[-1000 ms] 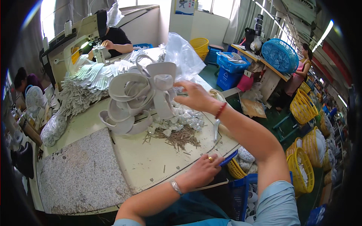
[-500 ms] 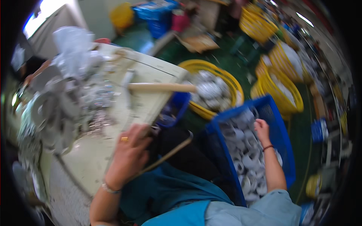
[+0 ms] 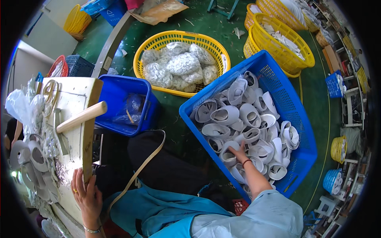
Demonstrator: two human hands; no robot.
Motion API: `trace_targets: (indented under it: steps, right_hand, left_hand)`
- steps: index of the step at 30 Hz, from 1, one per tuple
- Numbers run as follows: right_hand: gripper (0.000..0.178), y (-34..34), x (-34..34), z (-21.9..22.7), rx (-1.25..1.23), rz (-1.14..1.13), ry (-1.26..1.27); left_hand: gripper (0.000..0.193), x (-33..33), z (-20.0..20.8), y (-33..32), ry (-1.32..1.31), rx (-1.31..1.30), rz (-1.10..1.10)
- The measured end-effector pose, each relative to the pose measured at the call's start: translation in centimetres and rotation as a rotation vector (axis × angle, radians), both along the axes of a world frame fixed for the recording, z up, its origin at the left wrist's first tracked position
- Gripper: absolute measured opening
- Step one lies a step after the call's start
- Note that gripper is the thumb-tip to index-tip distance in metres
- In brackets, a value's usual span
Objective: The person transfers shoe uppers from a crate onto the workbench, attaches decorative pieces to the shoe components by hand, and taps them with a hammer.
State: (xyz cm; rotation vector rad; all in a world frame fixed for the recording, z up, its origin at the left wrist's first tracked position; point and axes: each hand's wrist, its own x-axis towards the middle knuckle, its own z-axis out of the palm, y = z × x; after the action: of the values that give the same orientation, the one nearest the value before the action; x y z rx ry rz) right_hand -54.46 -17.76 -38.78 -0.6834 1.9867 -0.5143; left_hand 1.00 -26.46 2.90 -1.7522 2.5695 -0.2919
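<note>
While the right hand [image 3: 241, 154] reaches into a large blue crate [image 3: 289, 93] right of the centre of the frame, the left hand [image 3: 88, 200] rests on the edge of the desk [image 3: 77, 92] at the lower left. The crate holds a heap of grey-white curled pieces [image 3: 225, 114], many rolled into open loops, lying at all angles. The right hand touches one of them near the crate's left wall; its thumb stands away from the forefinger, and I cannot tell whether the fingers grip the piece. The left hand's fingers are slightly apart and hold nothing visible, lying over the desk's border.

On the desk, above the left hand, lies a hammer [image 3: 82, 116], its pale wooden handle jutting past the edge. More grey-white pieces [image 3: 29, 174] are piled at the far left of the frame. Just right of the desk stands a blue bin [image 3: 145, 113] with dark, clear-wrapped contents. A yellow basket [image 3: 143, 47] at the upper centre carries shiny silvery bundles [image 3: 183, 63]; other yellow baskets [image 3: 303, 55] stand at the upper right. A tan strip [image 3: 137, 172] curves up beside the blue-green apron [image 3: 170, 208] at the bottom.
</note>
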Motion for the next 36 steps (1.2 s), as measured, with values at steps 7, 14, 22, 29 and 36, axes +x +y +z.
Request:
trace_targets:
  steps: [7, 14, 22, 29, 36]
  right_hand:
    - [0.136, 2.5, -0.6, -0.3, 0.038, 0.068, 0.03]
    - [0.132, 0.5, 0.1, -3.1, 0.02, -0.226, 0.07]
    - [0.097, -6.5, -2.2, -3.8, 0.507, -0.16, 0.161]
    - [0.092, -4.2, 1.3, -1.6, 0.485, -0.054, 0.267]
    - [0.125, -2.8, 2.0, -4.1, 0.039, -0.086, 0.08]
  left_hand:
    - [0.042, 0.3, -0.7, 0.0, -0.136, -0.018, 0.028]
    - [0.042, 0.5, -0.8, 0.2, -0.188, -0.026, 0.024]
    - [0.04, 0.8, -1.1, 0.3, -0.22, -0.024, 0.035]
    - [0.042, 0.9, -1.1, 0.1, -0.236, -0.048, 0.038]
    - [0.042, 0.5, -0.8, 0.5, -0.257, -0.042, 0.059]
